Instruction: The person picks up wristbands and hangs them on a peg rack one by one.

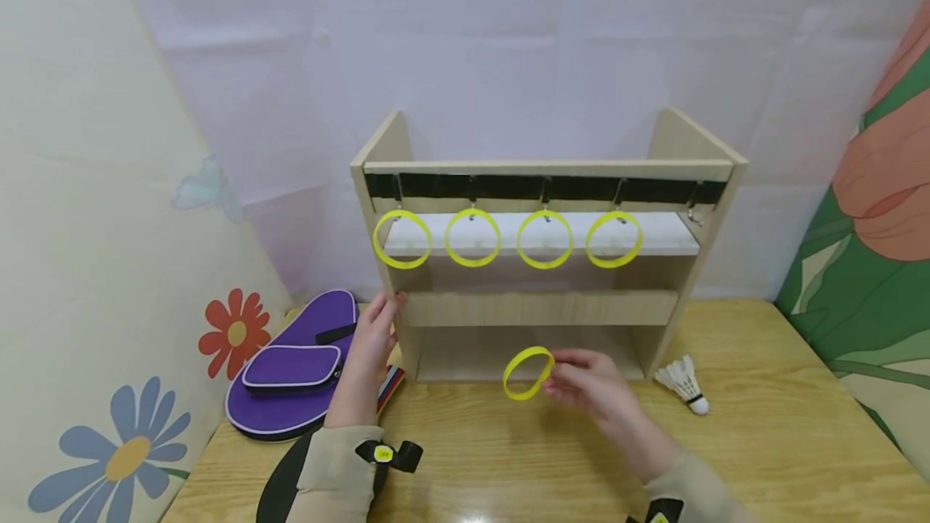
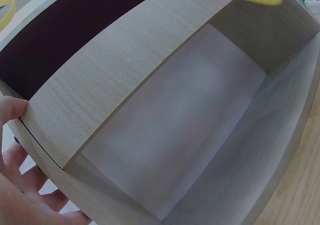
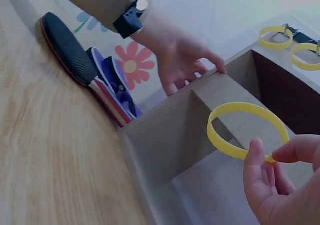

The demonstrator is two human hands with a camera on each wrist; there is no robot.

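A light wooden shelf unit point(image 1: 538, 309) stands on the table, with a black strip of hooks along its upper front. Several yellow rings point(image 1: 403, 265) hang from these hooks, one per hook; the rightmost hook point(image 1: 694, 216) bears no ring. My left hand point(image 1: 372, 337) grips the unit's left side panel, its thumb on the front edge and the fingers around the outer face, as the left wrist view shows. In front of the lower compartment, my right hand point(image 1: 592, 386) pinches another yellow ring point(image 3: 227, 147) between thumb and fingers, holding it above the table.
Left of the unit lies a purple paddle case point(image 1: 291, 366) with white piping. A black table tennis paddle point(image 3: 67, 47) is beside it, partly under the left forearm in the head view. A white shuttlecock point(image 1: 683, 384) lies by the unit's right front corner.
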